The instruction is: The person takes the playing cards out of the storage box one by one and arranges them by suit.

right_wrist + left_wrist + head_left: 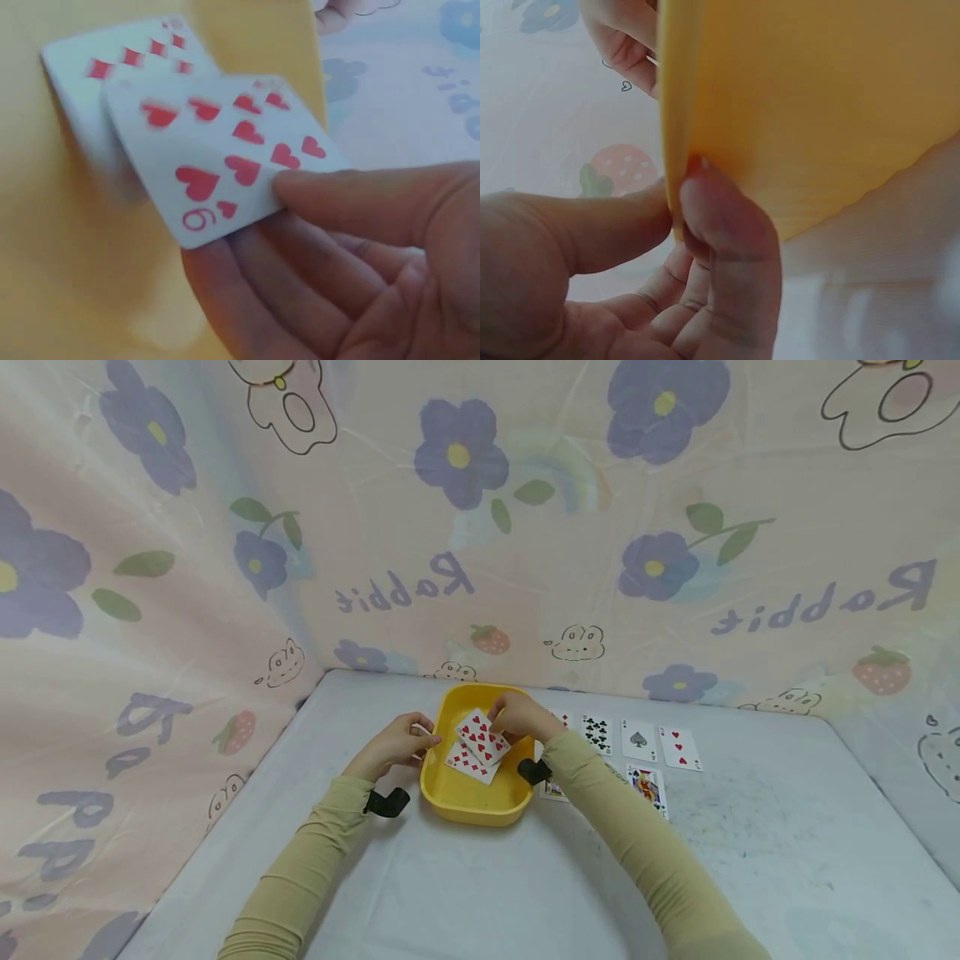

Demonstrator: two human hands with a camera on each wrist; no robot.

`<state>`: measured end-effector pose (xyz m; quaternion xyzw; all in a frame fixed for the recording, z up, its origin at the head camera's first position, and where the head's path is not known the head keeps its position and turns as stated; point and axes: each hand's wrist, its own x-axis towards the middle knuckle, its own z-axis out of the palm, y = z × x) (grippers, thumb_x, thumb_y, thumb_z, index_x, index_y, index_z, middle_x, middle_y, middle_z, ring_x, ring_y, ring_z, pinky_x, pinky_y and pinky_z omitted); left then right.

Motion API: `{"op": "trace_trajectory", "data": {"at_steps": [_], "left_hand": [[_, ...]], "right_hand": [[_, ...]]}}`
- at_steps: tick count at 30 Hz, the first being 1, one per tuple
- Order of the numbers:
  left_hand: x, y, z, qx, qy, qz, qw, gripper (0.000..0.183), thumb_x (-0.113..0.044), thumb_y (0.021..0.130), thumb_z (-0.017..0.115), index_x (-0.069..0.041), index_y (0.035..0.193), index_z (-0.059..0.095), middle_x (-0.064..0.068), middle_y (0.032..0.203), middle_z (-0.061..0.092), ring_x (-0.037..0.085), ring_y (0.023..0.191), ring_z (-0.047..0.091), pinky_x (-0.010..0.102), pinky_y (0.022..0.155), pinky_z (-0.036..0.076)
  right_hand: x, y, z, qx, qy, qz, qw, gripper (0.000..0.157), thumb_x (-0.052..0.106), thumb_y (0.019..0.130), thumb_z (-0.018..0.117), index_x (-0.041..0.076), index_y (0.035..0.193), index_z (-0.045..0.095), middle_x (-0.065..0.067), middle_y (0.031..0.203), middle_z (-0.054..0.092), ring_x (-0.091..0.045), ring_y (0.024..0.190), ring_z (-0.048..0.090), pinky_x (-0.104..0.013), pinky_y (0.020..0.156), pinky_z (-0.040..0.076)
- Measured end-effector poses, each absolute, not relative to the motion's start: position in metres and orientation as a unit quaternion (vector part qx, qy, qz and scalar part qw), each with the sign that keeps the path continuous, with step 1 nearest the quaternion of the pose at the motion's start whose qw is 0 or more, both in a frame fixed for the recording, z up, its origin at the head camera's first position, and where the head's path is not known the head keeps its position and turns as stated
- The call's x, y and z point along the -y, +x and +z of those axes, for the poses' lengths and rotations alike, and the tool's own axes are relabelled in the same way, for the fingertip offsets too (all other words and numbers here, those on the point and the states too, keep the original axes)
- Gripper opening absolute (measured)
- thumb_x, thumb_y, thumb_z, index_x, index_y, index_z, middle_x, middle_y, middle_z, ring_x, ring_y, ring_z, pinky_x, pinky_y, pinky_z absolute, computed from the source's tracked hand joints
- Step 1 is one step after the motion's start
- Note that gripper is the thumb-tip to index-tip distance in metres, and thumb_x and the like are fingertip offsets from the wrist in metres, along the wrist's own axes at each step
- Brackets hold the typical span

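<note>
A yellow plastic tray stands on the white table, its left rim pinched between thumb and finger of my left hand. In the left wrist view that thumb and finger close on the rim. My right hand reaches over the tray and holds a nine of hearts, thumb on its face and fingers underneath. Below it a diamonds card lies in the tray, partly covered by the nine.
Face-up cards lie right of the tray: a clubs card, an ace of spades, a three of hearts and a face card. My right sleeve hides part of the lower row. A patterned cloth hangs behind the table.
</note>
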<state>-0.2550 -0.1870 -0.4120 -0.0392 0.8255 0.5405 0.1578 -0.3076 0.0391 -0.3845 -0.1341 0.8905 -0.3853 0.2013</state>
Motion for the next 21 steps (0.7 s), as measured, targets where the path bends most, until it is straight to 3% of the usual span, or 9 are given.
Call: {"op": "trace_trajectory", "data": {"at_steps": [10,21], "left_hand": [[0.186,-0.254,-0.412,-0.829,-0.051,0.534,0.158,0.026,-0.016,0.094,0.063,-0.003,0.112,0.050,0.012,0.089,0.061,0.019,0.069,0.058,0.030,0.059,0.054],[0.185,-0.254,-0.410,-0.830,-0.053,0.533,0.154,0.027,-0.016,0.094,0.063,-0.003,0.114,0.050,0.012,0.089,0.061,0.020,0.069,0.058,0.032,0.060,0.055]], "right_hand": [[-0.059,-0.306,-0.375,-0.854,-0.129,-0.468,0.190,0.015,0.004,0.087,0.066,-0.002,0.100,0.062,-0.013,0.093,0.062,-0.023,0.077,0.065,-0.034,0.066,0.057],[-0.110,-0.293,-0.368,-0.824,-0.137,-0.523,0.168,0.024,0.007,0.089,0.066,-0.004,0.110,0.060,-0.015,0.092,0.065,-0.024,0.077,0.067,-0.045,0.077,0.055]]}}
